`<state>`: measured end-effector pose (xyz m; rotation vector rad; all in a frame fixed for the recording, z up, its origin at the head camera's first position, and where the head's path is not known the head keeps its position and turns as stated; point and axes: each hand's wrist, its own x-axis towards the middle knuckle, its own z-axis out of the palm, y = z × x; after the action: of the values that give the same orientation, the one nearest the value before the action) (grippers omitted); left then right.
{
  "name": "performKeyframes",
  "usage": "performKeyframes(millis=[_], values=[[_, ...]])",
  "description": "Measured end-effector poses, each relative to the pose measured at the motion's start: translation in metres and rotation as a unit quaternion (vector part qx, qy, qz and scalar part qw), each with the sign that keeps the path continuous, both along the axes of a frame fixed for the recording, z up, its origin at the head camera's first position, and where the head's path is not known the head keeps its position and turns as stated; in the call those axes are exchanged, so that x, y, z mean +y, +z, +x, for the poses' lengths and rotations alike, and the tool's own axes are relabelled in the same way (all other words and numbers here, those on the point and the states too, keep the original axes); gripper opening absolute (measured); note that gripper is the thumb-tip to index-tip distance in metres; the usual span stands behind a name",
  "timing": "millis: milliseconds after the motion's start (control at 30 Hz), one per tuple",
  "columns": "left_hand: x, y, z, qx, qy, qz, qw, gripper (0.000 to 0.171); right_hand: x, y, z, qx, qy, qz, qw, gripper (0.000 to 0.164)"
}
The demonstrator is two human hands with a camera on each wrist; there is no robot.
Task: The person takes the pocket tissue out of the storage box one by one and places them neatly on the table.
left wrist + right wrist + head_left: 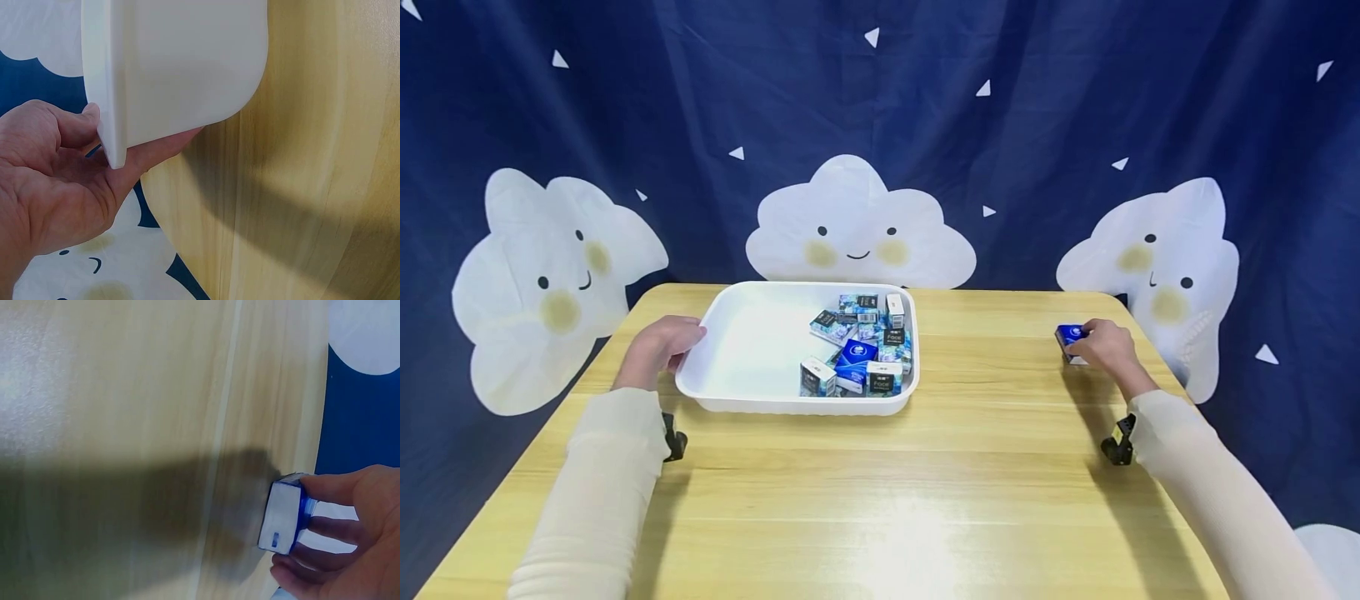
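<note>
My left hand point(662, 346) grips the left end of a white plastic tray point(745, 350). In the left wrist view the thumb lies on the tray's rim point(115, 94) and the fingers reach beneath it. Over at the table's right side, my right hand point(1111, 348) pinches a small blue-and-white tissue pack point(1070, 335) between thumb and fingers. The pack's white end point(281, 515) faces the right wrist camera, close over the wood. Heaped in the tray's right half are several patterned tissue packs point(893, 337), with one blue pack point(856, 364) lying on top.
Both hands work over a light wooden table point(850, 483) with rounded far corners. A dark blue curtain point(1037, 125) with white cloud faces hangs right behind it and along the sides. Between the tray and the right hand lies bare wood.
</note>
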<state>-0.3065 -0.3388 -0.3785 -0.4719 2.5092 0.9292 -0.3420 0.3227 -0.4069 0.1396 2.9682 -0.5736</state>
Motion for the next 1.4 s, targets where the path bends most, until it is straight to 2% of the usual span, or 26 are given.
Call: performKeyframes(millis=[267,600,867,1400], values=[[0.001,-0.003,-0.001,0.002,0.006,-0.002,1.0000,0.043,-0.002,0.002,-0.001,0.003,0.002,0.013,1.000,0.053],[0.001,-0.001,0.000,-0.003,0.007,-0.002,1.0000,0.044,-0.002,0.009,-0.002,-0.039,-0.029,-0.004,0.999,0.064],[0.001,-0.001,0.001,-0.002,0.016,0.007,0.9998,0.045,-0.011,0.012,-0.009,-0.031,-0.040,-0.010,0.999,0.067],[0.000,-0.001,0.001,-0.003,0.014,0.009,0.9999,0.046,-0.058,0.023,-0.018,-0.035,0.039,0.007,0.999,0.067]])
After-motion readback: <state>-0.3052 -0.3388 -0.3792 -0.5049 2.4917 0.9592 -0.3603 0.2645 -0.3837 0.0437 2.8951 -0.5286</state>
